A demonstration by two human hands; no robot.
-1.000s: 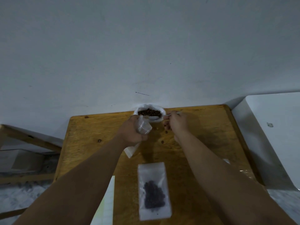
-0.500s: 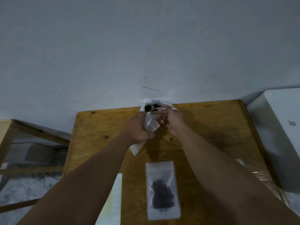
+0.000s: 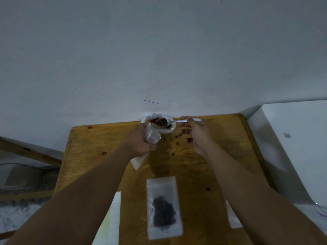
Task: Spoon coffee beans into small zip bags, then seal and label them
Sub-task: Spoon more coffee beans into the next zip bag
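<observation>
My left hand [image 3: 139, 141] grips a small clear zip bag [image 3: 152, 137] with its mouth up, just in front of the white bag of coffee beans [image 3: 168, 131] at the table's far edge. Its lower end [image 3: 138, 161] hangs below my fist. My right hand [image 3: 196, 133] pinches a metal spoon [image 3: 174, 121] by the handle. The spoon's bowl is heaped with beans and hovers over the white bag, right of the zip bag's mouth. A filled zip bag [image 3: 163, 207] lies flat near me.
Loose beans [image 3: 177, 143] lie scattered on the wooden table [image 3: 99, 138] near my hands. A white sheet [image 3: 113, 218] lies at the front left, another clear bag [image 3: 233, 220] under my right forearm. A white box [image 3: 292, 147] stands right of the table, a wall behind.
My right hand drew back to the right from the zip bag's mouth, and the spoon now shows heaped with beans over the white bag. The left hand kept its hold.
</observation>
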